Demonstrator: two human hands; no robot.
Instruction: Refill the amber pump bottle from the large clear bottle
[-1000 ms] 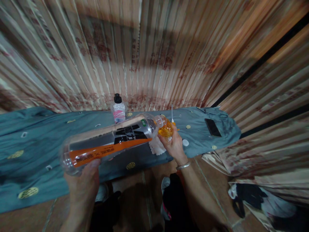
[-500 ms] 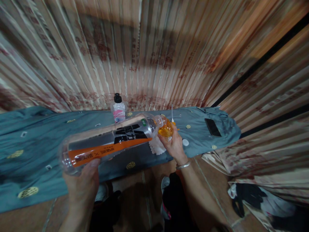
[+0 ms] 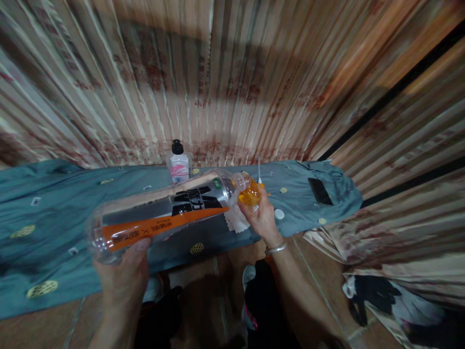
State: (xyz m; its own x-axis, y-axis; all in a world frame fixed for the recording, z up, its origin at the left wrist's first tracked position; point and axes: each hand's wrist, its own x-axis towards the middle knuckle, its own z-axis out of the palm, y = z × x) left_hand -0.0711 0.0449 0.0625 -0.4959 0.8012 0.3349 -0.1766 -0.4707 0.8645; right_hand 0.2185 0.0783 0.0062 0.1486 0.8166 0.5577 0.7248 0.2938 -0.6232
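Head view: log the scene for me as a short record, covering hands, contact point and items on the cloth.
left hand: holds large clear bottle, tilted
right hand: grips small amber container
contact point: bottle's neck meets the container's top; touching or just apart, cannot tell
on cloth, left: black-capped bottle, upright
on cloth, right: white disc, dark phone
backdrop: patterned curtain

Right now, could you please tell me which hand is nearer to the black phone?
Right: the right hand is left of the phone, holding the amber container; the left hand is farther left, on the large bottle.
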